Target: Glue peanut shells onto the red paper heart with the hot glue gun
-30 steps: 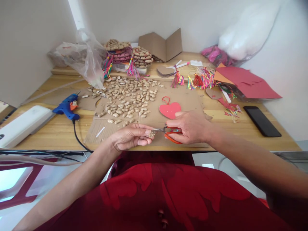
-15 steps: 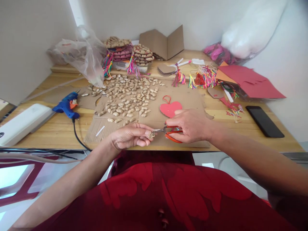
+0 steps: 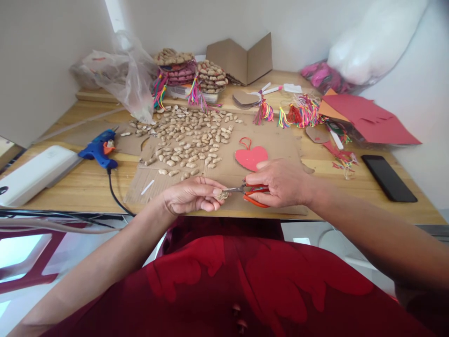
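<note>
Between the thumb and fingers of my left hand (image 3: 192,194) is a peanut (image 3: 222,195), partly hidden by the fingertips. My right hand (image 3: 282,181) is closed round the orange handles of a pair of scissors (image 3: 255,193). The scissors' blades point left and meet the peanut at my left fingertips. Just beyond my right hand a red heart (image 3: 251,157) with a loop of red cord lies on the cardboard sheet (image 3: 273,135). Many loose peanuts (image 3: 192,140) are spread over the cardboard to the left of the heart.
A blue glue gun (image 3: 100,149) and a white box-shaped device (image 3: 38,174) lie at left. Behind are a plastic bag (image 3: 131,89), stacked peanut-covered pieces (image 3: 210,75) and colourful tassels (image 3: 305,111). Red sheets (image 3: 372,117) and a black phone (image 3: 389,178) are at right.
The whole view has shifted slightly. Both hands keep their grip, with the scissors' blades still at the peanut; little else differs.
</note>
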